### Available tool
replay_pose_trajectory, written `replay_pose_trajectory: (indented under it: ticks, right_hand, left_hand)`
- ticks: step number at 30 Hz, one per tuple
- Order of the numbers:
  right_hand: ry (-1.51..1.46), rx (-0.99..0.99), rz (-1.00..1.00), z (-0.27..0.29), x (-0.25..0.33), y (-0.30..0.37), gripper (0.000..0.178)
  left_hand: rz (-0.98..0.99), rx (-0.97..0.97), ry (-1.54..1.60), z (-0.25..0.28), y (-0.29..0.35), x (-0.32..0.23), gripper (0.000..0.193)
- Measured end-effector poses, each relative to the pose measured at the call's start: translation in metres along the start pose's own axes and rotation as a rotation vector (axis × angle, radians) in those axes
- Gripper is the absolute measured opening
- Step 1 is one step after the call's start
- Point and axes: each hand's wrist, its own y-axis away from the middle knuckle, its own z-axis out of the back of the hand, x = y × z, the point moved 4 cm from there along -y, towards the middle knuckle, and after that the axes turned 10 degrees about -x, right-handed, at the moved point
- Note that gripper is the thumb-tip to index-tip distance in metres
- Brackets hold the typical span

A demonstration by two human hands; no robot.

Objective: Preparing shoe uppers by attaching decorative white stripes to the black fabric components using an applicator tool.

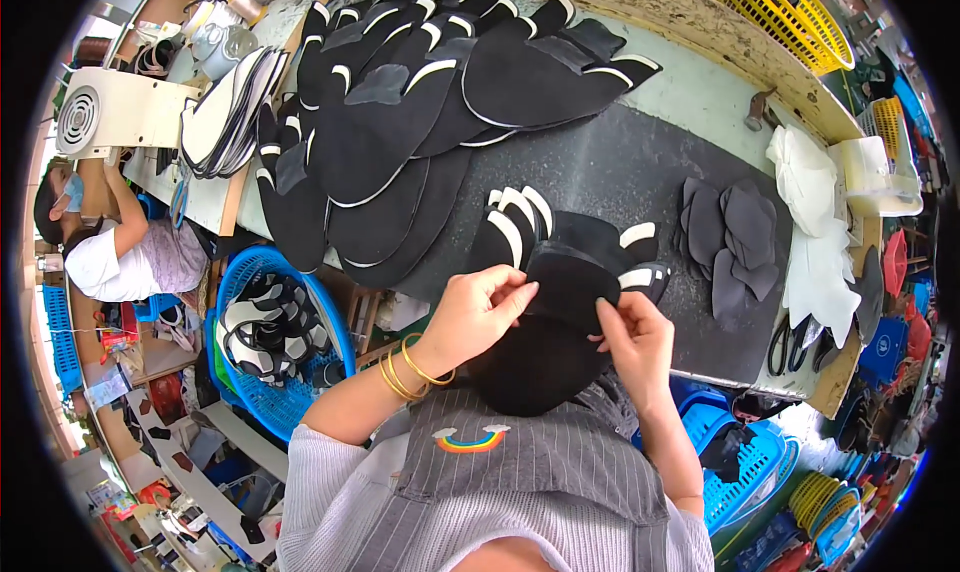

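At the near edge of the table, a black shoe upper (545,364) hangs partly over my apron, with a smaller black piece folded over its upper part. My left hand (485,314) pinches its left edge between thumb and fingers. On the opposite side, my right hand (635,337) has its thumb and index finger closed at the edge. Just beyond my hands lie more black uppers with white-trimmed tips (515,217), partly under the held one. A large overlapping pile of similar black uppers (380,142) spreads across the far left of the table.
Dark oval patches (728,237) lie on the black mat (620,172), right. Beyond them are white sheets (815,262), scissors (790,344), a hammer (760,109) and a clear plastic box (880,177). Blue baskets (345,337) flank me below table level. A co-worker (130,232) sits at far left.
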Motion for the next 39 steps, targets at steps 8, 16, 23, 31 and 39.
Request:
replay_pose_trajectory:
  ticks: [8, 16, 23, 31, 39]
  right_hand:
    - [0.147, 0.000, 0.047, -0.005, -0.008, -0.008, 0.017]
    - [0.108, -0.003, -0.117, -0.004, -0.007, -0.011, 0.018]
    - [0.158, -0.010, -0.112, -0.007, -0.003, -0.013, 0.017]
    - [0.247, -0.038, 0.151, -0.008, -0.010, -0.010, 0.017]
    - [0.369, -0.090, 0.373, -0.009, 0.004, -0.010, 0.019]
  left_hand:
    - [-0.141, -0.114, -0.190, 0.005, -0.011, -0.003, 0.020]
    - [-0.097, -0.119, -0.222, 0.003, -0.015, -0.002, 0.020]
    - [-0.114, -0.116, -0.273, 0.001, -0.017, -0.005, 0.022]
    - [-0.690, -0.194, -0.756, -0.011, -0.005, -0.024, 0.030]
    - [-0.729, 0.186, -0.718, -0.033, 0.002, -0.022, 0.071]
